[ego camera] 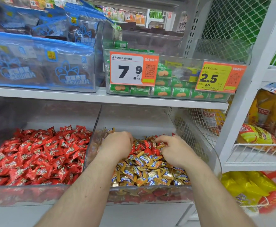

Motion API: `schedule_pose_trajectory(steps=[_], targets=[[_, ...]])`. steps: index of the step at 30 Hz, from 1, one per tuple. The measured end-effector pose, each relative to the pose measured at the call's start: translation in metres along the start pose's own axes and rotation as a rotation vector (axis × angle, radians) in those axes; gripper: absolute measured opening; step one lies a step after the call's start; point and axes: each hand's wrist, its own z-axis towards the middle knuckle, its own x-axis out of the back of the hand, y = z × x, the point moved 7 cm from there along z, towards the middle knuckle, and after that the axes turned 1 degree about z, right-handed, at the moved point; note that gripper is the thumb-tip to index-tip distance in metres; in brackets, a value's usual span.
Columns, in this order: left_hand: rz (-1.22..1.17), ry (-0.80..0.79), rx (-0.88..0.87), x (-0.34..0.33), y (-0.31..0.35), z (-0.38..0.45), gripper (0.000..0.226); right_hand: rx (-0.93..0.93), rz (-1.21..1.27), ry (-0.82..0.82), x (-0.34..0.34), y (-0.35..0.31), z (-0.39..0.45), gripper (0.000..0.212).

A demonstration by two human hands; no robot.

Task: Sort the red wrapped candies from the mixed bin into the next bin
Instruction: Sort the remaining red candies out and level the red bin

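Note:
Both hands reach into the clear mixed bin on the lower shelf. It holds several gold-and-blue wrapped candies and a patch of red wrapped candies toward its back. My left hand is palm down with its fingers curled into the red candies; what they hold is hidden. My right hand has bent fingers that pinch among the wrappers at the red patch. The neighbouring clear bin on the left is filled with red wrapped candies.
A white shelf board sits just above the bins, carrying blue snack bags and a clear bin of green packets with orange price tags. White wire mesh and wire baskets of yellow bags stand to the right.

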Motion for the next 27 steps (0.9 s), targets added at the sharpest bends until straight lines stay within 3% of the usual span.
schedule_pose_trajectory(steps=[3,6,9,13,18,23,27], targets=[[0.075,-0.083,-0.029,-0.009,0.002,0.001,0.018,-0.045,-0.118,-0.138,-0.014,-0.003,0.005,0.061],[0.126,-0.119,-0.046,-0.012,0.000,0.002,0.028,-0.063,-0.184,-0.190,-0.017,0.001,0.006,0.042],[0.148,-0.134,-0.092,-0.019,0.001,0.005,0.046,-0.045,-0.134,-0.090,-0.007,0.005,0.006,0.013],[0.178,-0.107,-0.125,-0.019,0.004,0.003,0.050,-0.017,0.086,0.075,0.007,0.013,0.003,0.026],[0.169,-0.115,-0.130,-0.020,0.007,0.002,0.050,-0.031,0.382,0.252,0.022,0.020,-0.013,0.021],[0.293,-0.237,-0.070,-0.027,0.003,0.002,0.060,-0.028,0.572,0.388,0.031,0.024,-0.027,0.023],[0.267,-0.199,-0.067,-0.024,0.004,0.000,0.057,-0.007,0.737,0.464,0.040,0.025,-0.037,0.021]])
